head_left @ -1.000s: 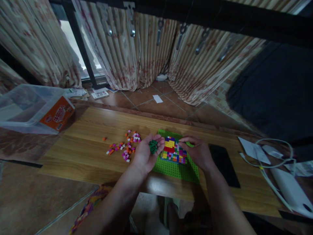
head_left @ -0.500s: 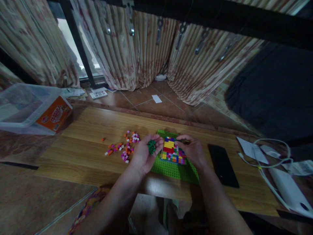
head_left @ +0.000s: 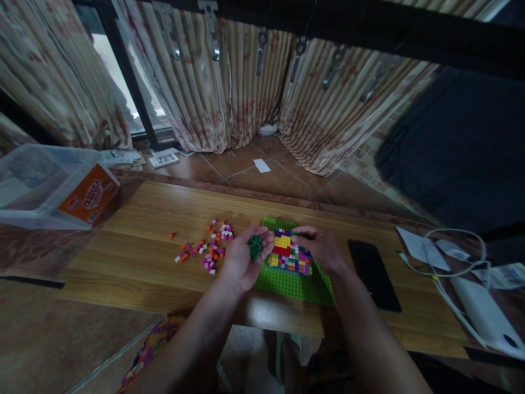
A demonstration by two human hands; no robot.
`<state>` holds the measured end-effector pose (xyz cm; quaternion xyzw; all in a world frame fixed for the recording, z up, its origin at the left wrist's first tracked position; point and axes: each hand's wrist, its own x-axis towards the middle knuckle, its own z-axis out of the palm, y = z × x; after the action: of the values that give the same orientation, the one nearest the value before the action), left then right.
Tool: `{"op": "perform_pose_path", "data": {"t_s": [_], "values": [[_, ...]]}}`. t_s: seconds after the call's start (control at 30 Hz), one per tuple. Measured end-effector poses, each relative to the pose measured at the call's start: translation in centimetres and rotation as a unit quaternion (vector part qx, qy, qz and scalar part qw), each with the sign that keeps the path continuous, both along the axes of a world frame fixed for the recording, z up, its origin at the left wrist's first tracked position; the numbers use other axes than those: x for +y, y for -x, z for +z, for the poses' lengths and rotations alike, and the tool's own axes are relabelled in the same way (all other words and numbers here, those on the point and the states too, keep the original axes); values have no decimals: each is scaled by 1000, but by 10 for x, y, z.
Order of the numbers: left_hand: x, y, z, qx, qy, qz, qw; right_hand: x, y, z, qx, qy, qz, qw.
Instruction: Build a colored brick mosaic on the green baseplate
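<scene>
Green baseplate (head_left: pixel 295 287) near you carries multicolour brick panel (head_left: pixel 289 262). Your left hand (head_left: pixel 244 256), fingers loosely uncurled, cups dark green bricks (head_left: pixel 255 248); tilt could spill them. Right hand (head_left: pixel 322 249) at panel's far corner, grip unclear; careless push might skew panel.

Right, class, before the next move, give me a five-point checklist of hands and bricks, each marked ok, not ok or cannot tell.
1. Green bricks gathered in the left hand: ok, heaped in the upturned palm.
2. Right hand at the multicoloured brick panel: ok, fingertips by its far right part.
3. Brick pinched in those fingertips: cannot tell, too small and dim.
4. Loose bricks sorted by colour: not ok, orange, magenta and white lie mixed.
5. Green baseplate lying flat on the table: ok.
</scene>
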<state>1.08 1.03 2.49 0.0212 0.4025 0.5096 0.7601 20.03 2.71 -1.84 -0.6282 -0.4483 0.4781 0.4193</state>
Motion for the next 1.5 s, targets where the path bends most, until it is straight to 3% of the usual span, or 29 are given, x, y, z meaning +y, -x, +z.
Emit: {"op": "perform_pose_path", "data": {"t_s": [0.27, 0.5, 0.57, 0.67, 0.77, 1.07, 1.23, 1.5], "values": [[-2, -3, 1, 5, -3, -25, 1000, 0, -4, 3, -5, -28, -1, 1000], [-5, -4, 1, -50, -36, -76, 995, -5, -16, 18, 15, -203, -102, 974], [-6, -5, 2, -62, -36, -89, 993, -12, -9, 28, -16, -242, -58, 969], [-6, -7, 3, -74, -35, -97, 992, -23, 7, 41, -98, -282, 65, 952], [-6, -7, 2, -78, -38, -100, 991, -32, 22, 47, -178, -282, 150, 931], [-9, -7, 2, -87, -45, -120, 988, -33, 32, 39, -328, -306, 185, 875], [-8, -8, 3, -85, -32, -103, 991, -35, 33, 45, -300, -288, 162, 895], [-1, 0, -3, -43, -14, -3, 999, -27, -11, 26, -152, -187, -13, 970]]}}
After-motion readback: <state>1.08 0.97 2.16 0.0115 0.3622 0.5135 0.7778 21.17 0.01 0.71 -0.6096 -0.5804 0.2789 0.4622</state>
